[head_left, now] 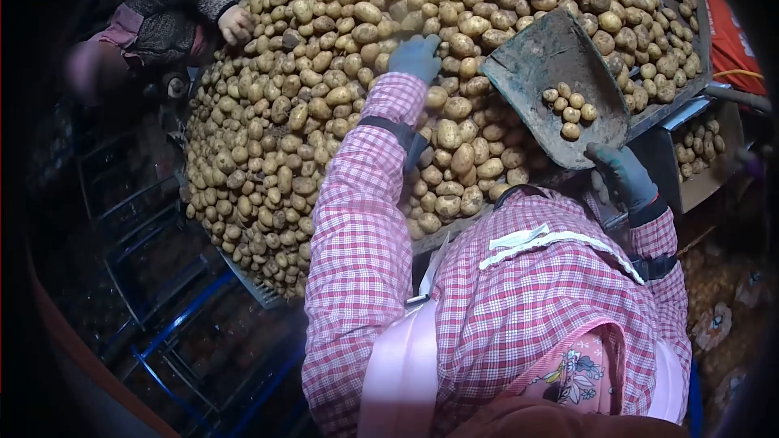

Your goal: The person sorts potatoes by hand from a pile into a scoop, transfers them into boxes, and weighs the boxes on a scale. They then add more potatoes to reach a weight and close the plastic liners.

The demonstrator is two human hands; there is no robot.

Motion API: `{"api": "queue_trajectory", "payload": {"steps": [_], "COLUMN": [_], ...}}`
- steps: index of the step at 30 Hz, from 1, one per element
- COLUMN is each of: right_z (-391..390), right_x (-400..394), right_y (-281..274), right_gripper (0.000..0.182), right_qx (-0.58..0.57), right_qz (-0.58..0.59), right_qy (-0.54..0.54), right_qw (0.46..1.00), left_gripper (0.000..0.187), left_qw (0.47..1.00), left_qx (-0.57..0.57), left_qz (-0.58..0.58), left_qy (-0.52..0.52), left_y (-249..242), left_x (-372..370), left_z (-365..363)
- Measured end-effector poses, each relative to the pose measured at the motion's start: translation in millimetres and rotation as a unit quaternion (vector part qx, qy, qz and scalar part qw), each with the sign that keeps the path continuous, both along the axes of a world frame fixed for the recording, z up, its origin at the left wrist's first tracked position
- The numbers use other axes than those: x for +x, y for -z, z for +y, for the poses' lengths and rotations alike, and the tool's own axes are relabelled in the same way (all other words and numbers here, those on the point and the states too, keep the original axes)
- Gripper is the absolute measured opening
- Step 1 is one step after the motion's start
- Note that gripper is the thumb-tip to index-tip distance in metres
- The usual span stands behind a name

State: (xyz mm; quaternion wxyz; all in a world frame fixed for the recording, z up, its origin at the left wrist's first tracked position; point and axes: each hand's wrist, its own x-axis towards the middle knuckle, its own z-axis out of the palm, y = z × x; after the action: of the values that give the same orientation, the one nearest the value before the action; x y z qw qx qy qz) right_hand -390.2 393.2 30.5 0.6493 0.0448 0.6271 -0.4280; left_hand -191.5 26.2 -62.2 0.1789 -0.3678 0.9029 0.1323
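Observation:
My left hand, in a grey-blue glove, reaches onto the middle of a big heap of potatoes. Its fingers point down among them, and the tips are hidden, so whether a potato is held does not show. A worn green, dirt-coated scoop lies tilted over the heap's right part. Several small potatoes rest inside it. At the scoop's near end, my right hand, gloved likewise, is closed around it, with the thumb side by the rim.
Across the heap at upper left, another person's bare hand touches the potatoes. A cardboard box with small potatoes stands at the right, below the table edge. Blue metal frames stand at lower left. Red-orange cloth hangs at far right.

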Motion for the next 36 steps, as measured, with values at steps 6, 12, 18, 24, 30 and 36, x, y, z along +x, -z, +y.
{"api": "queue_trajectory", "payload": {"steps": [6, 12, 18, 24, 30, 36], "right_z": [9, 1, 38, 47, 52, 57], "right_x": [-1, -2, -20, -23, -25, -27], "right_y": [-9, -12, 14, 23, 30, 39], "right_gripper": [0.026, 0.030, 0.035, 0.034, 0.033, 0.034], "right_qx": [0.009, 0.002, 0.016, 0.005, 0.004, -0.013], "right_qz": [-0.002, 0.017, 0.059, 0.035, 0.020, 0.019], "right_qy": [0.014, -0.013, 0.000, 0.041, 0.045, 0.033], "right_qw": [1.000, 1.000, 0.998, 0.999, 0.999, 0.999], "left_gripper": [0.034, 0.046, 0.027, 0.026, 0.027, 0.024], "left_qw": [0.752, 0.855, 0.960, 0.985, 1.000, 0.983], "left_qx": [0.421, 0.362, 0.023, -0.047, -0.024, 0.031], "left_qz": [0.392, 0.358, 0.238, 0.134, 0.010, 0.179], "left_qy": [-0.322, -0.099, 0.145, 0.093, 0.006, -0.001], "left_y": [-25, -104, -26, -25, -56, -58], "left_x": [18, -35, -33, 36, 108, 50], "left_z": [-8, 41, 81, 76, 32, 86]}}
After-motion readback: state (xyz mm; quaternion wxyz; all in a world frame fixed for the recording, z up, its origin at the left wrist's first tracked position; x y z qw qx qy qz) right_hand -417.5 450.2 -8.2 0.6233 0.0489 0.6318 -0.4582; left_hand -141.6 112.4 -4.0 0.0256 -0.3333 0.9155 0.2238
